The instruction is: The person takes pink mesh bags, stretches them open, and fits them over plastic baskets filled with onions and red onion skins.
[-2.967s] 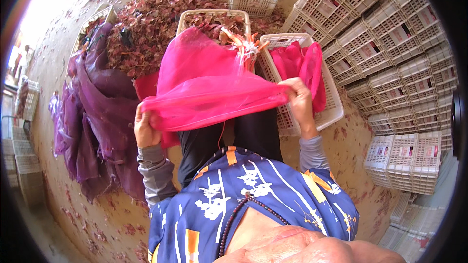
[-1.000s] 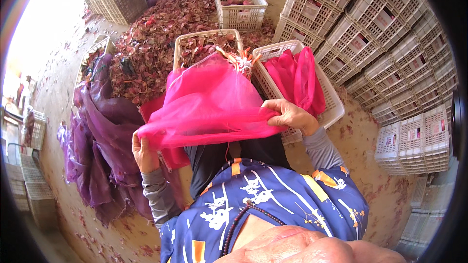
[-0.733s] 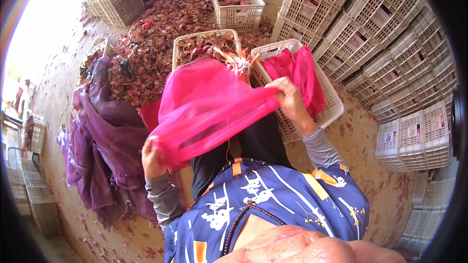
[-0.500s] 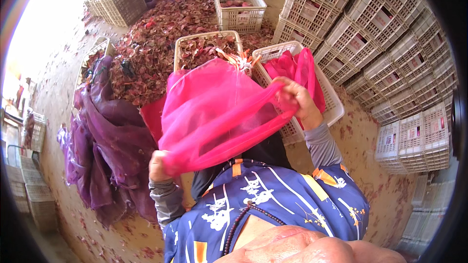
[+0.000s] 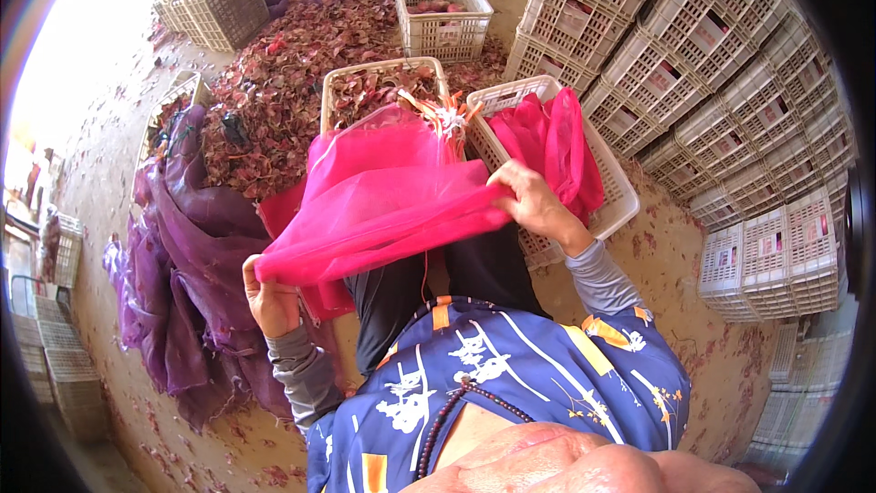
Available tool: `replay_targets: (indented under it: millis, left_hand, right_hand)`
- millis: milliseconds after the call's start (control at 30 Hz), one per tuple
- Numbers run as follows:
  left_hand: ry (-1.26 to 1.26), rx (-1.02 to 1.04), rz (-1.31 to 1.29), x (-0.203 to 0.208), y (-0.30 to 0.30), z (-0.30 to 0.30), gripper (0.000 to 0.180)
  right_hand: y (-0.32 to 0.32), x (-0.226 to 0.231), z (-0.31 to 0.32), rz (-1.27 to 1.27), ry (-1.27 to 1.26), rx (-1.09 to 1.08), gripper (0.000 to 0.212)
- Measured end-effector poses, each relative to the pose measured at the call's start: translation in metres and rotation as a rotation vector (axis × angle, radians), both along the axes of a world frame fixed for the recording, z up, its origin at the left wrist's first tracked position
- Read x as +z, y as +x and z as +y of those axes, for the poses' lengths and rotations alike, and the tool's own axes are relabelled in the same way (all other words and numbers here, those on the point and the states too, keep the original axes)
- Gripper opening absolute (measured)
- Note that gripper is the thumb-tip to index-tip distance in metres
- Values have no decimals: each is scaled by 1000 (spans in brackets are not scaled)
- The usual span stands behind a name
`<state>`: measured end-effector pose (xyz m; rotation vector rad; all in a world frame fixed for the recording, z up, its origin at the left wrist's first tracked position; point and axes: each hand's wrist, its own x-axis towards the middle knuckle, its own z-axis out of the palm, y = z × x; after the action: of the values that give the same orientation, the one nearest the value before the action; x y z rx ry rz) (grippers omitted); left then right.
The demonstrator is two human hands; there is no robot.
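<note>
Across my lap stretches a pink mesh bag [image 5: 383, 196], its near edge drawn out between my two hands. My left hand [image 5: 271, 301] pinches the bag's left corner. At the other end, my right hand [image 5: 538, 205] grips the right end of the same edge between thumb and fingers. A bundle of white and orange ties [image 5: 447, 116] lies at the bag's far edge. More pink mesh [image 5: 552, 141] is heaped in a white plastic crate [image 5: 625, 205] just right of my right hand.
A crate [image 5: 342, 75] filled with dry reddish skins [image 5: 301, 64] stands ahead amid a pile of them. Purple netting [image 5: 201, 256] lies to the left. Farther off, a white crate [image 5: 447, 36] holds round red produce. Tall stacks of crates [image 5: 703, 82] line the right.
The bag's opening has been pulled flatter and tauter. My left hand has moved left and slightly up; my right hand has come left and a little down.
</note>
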<state>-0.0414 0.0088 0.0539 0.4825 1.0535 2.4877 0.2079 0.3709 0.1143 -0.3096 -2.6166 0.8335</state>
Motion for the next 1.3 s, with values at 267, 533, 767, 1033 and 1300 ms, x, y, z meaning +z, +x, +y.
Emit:
replay_targets:
  millis: [267,533,767,1033,1300]
  left_hand:
    - [-577,-858,535,36,32,2,7]
    - [516,-368,-199,12,-8,-3,33]
    - [-416,185,213,-2,3,17,11]
    - [-37,131,-164,-9,3,17,25]
    - [-324,-666,327,-7,26,9,12]
  right_hand:
    - [-4,0,46,385,-1560,66,26]
    - [-1,11,-23,-393,-701,453,56]
    - [2,-1,4,95,-562,-93,19]
    - [3,-20,-6,80,-1,-29,24]
    - [4,2,23,518,-1578,-276,27]
